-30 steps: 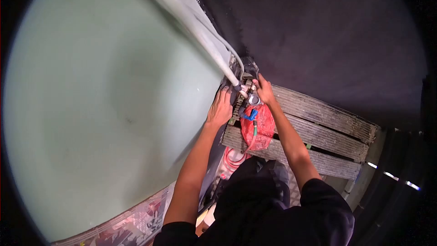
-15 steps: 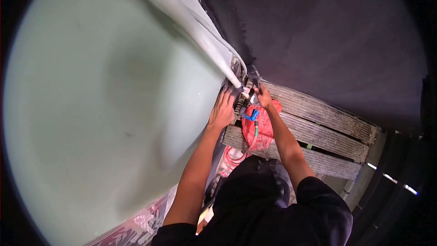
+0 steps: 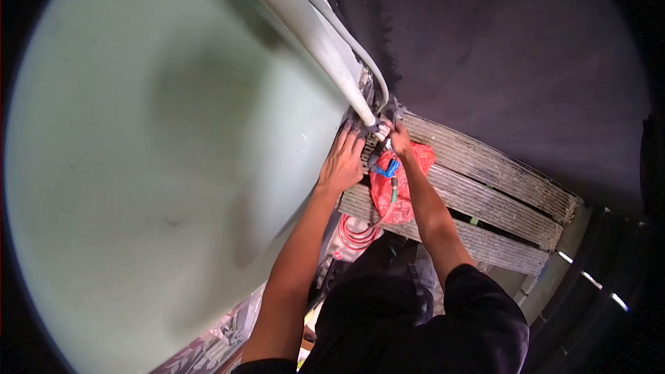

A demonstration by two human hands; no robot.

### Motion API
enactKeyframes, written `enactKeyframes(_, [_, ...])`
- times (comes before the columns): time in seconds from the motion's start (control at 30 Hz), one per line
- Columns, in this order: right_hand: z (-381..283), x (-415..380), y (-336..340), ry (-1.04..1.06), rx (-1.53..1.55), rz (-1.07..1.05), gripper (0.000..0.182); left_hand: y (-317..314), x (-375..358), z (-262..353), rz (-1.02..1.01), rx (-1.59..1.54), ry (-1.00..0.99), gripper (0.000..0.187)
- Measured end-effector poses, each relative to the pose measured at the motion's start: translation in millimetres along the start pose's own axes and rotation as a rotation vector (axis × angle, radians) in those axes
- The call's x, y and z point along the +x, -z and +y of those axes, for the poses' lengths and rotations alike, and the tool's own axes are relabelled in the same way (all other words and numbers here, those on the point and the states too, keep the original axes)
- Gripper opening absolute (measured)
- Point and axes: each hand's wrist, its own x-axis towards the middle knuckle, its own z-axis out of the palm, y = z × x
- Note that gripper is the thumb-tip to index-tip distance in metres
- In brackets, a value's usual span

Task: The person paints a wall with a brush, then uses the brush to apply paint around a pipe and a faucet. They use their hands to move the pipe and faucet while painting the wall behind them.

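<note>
My left hand (image 3: 341, 159) rests at the edge of a large pale green surface (image 3: 173, 131), its fingers stretched out and slightly apart. Just to its right, a thick white pipe (image 3: 315, 41) slopes down to a narrow end with a pale fitting (image 3: 382, 131). My right hand (image 3: 400, 141) is closed beside that fitting; its fingers partly hide what they hold. A thinner grey hose (image 3: 353, 40) curves down alongside the pipe. Below my right hand, a blue valve (image 3: 388, 168) with a green hose connector lies against a red plastic bag (image 3: 391, 197).
Weathered ribbed planks (image 3: 478, 180) with gaps between them run to the right. Behind them rises a dark sheet (image 3: 512, 62). A coiled pink hose (image 3: 355, 234) lies below the planks, near my body.
My right hand has moved slightly up toward the pipe's end, covering the round whitish piece seen beside it earlier. The view has shifted slightly; my left hand stays at the edge.
</note>
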Motion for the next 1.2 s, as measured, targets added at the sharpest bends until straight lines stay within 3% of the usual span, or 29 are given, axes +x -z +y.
enactKeyframes(0.03, [6.6,-3.1,2.1,-0.024,-0.051,0.014,0.048,0.4,2.7,-0.9,0.017,-0.012,-0.008,0.043])
enactKeyframes(0.13, [-90.4,-42.5,32.5,0.077,-0.109,0.008,0.047,-2.7,1.5,-0.7,0.012,-0.013,0.009,0.045])
enactKeyframes(0.2, [-117.6,-35.0,31.8,0.089,-0.112,0.022,0.046,-1.4,2.1,-2.4,0.009,0.003,0.022,0.046])
enactKeyframes(0.3, [-55.1,-9.8,8.4,0.075,-0.116,0.087,0.047,-0.7,1.6,0.3,0.006,0.018,0.014,0.048])
enactKeyframes(0.37, [-50.4,-36.5,13.8,-0.06,-0.166,0.106,0.053,-1.6,2.3,0.4,0.026,0.042,0.004,0.049])
enactKeyframes(0.43, [-52.6,-67.2,25.7,-0.026,-0.109,0.131,0.055,5.4,4.1,0.0,0.026,0.038,0.004,0.05])
enactKeyframes(0.57, [-39.8,-150.2,87.3,-0.066,-0.119,0.149,0.061,-4.6,-1.2,-0.8,0.057,0.015,0.015,0.057])
enactKeyframes(0.63, [-6.7,-197.8,119.0,-0.067,-0.07,0.255,0.048,-2.3,-2.5,1.7,0.058,-0.001,0.036,0.057])
enactKeyframes(0.67, [40.6,-214.2,137.6,-0.081,-0.078,0.283,0.047,-4.3,-2.4,0.3,0.071,0.007,0.029,0.057])
enactKeyframes(0.7, [34.1,-249.2,157.9,-0.174,0.013,0.253,0.045,-4.0,-2.9,2.6,0.088,-0.04,0.056,0.057])
enactKeyframes(0.77, [67.9,-306.4,197.6,-0.141,-0.091,0.284,0.042,-1.4,-3.8,10.2,0.126,-0.136,0.113,0.056])
enactKeyframes(0.8, [124.7,-326.0,214.1,-0.125,-0.1,0.374,0.043,-3.1,-9.9,19.6,0.257,-0.129,0.071,0.053])
enactKeyframes(0.83, [95.2,-363.0,234.9,-0.114,-0.177,0.318,0.045,-0.6,-23.1,35.9,0.289,-0.151,0.102,0.052])
enactKeyframes(0.87, [120.3,-388.4,248.7,0.067,-0.273,0.426,0.047,-16.5,-42.5,41.9,0.3,-0.139,0.126,0.052])
enactKeyframes(0.9, [111.6,-415.8,269.1,0.023,-0.188,0.315,0.048,-28.5,-68.1,58.2,0.36,-0.129,0.132,0.053])
enactKeyframes(0.93, [111.4,-438.6,285.1,-0.068,-0.328,0.326,0.05,-37.4,-97.3,76.7,0.342,-0.208,0.176,0.054])
enactKeyframes(0.97, [143.2,-451.7,299.0,-0.02,-0.322,0.374,0.048,-50.4,-129.7,94.4,0.321,-0.226,0.241,0.056])
enactKeyframes(1.03, [143.0,-479.4,318.5,-0.108,-0.518,0.412,0.044,-99.3,-215.2,119.6,0.232,-0.224,0.479,0.06])
enactKeyframes(1.1, [153.7,-489.3,332.0,-0.106,-0.446,0.415,0.048,-125.7,-306.1,170.9,0.274,-0.392,0.786,0.066])
enactKeyframes(1.13, [165.1,-484.5,340.9,-0.088,-0.435,0.352,0.046,-163.6,-357.7,185.3,0.199,-0.36,1.036,0.07])
enactKeyframes(1.2, [176.2,-458.2,356.3,-0.005,-0.511,0.227,0.044,-209.0,-457.7,237.8,0.233,-0.375,1.373,0.056])
